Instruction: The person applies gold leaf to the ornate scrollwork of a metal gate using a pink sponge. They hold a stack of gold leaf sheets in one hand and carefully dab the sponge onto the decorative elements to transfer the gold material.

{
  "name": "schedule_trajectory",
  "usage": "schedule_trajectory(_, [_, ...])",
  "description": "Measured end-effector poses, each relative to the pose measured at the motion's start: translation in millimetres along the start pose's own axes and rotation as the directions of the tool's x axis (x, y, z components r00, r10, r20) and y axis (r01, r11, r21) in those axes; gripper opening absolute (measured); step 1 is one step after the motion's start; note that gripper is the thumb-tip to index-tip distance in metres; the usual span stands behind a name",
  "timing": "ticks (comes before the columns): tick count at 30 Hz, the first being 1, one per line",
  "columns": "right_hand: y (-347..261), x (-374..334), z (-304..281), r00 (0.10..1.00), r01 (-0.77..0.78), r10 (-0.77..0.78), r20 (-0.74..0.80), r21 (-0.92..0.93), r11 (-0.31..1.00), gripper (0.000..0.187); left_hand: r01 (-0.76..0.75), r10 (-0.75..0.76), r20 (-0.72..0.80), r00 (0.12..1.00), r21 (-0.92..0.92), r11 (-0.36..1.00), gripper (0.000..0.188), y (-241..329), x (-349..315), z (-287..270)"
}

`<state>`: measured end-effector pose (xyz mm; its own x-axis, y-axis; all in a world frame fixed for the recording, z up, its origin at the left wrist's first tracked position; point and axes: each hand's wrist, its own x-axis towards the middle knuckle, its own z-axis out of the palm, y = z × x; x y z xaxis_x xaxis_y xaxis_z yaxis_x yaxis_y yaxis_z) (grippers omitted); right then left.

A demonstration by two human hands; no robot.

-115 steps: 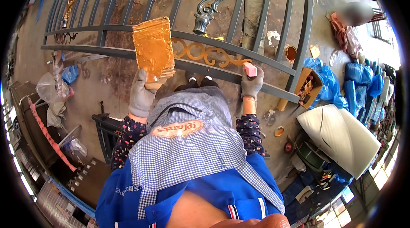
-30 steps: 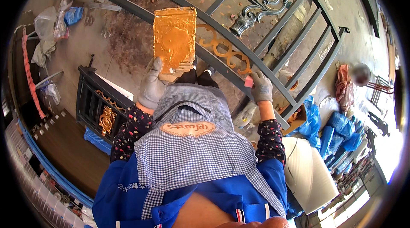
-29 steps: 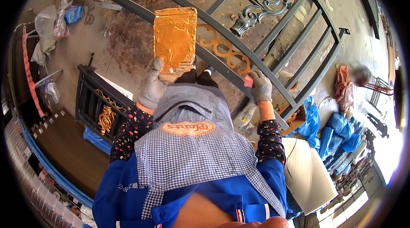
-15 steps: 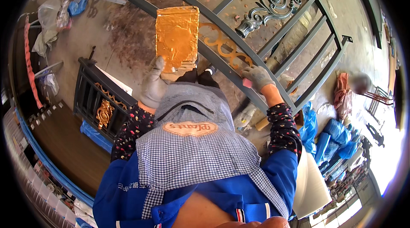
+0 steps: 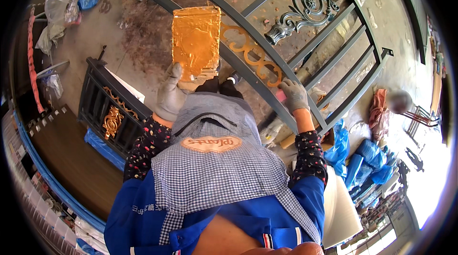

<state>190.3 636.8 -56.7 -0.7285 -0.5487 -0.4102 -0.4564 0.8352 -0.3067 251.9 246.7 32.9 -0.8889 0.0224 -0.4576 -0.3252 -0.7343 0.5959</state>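
My left hand (image 5: 171, 93), in a grey glove, grips the lower edge of a flat rectangular board (image 5: 195, 40) smeared with wet-looking gold paint. My right hand (image 5: 293, 94), also gloved, closes round a small pink sponge-like block (image 5: 280, 95) at the bar of a dark grey metal railing (image 5: 248, 71). Just beyond those fingers, a gold scroll ornament (image 5: 257, 60) runs between two of the railing's bars. Farther right, a silvery-grey cast scroll ornament (image 5: 305, 7) sits between its upright bars.
A smaller dark railing panel (image 5: 102, 107) with gold ornaments stands at left, beside a brown tabletop (image 5: 71, 159). Blue plastic-wrapped bundles (image 5: 367, 162) and a pale roll (image 5: 341, 212) lie at right. Stained concrete floor (image 5: 138, 40) shows beyond and between the bars.
My right hand has shifted slightly nearer to me along the railing, uncovering the gold end of the scroll. My left hand still holds the board in nearly the same place.
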Motion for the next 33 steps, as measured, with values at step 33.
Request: schedule_trajectory(33, [-25.0, 57.5, -3.1, 0.985, 0.125, -0.091, -0.147, 0.242, 0.962, 0.041, -0.05, 0.023, -0.122, 0.992, -0.225, 0.973, 0.061, -3.7, -17.8, -8.5])
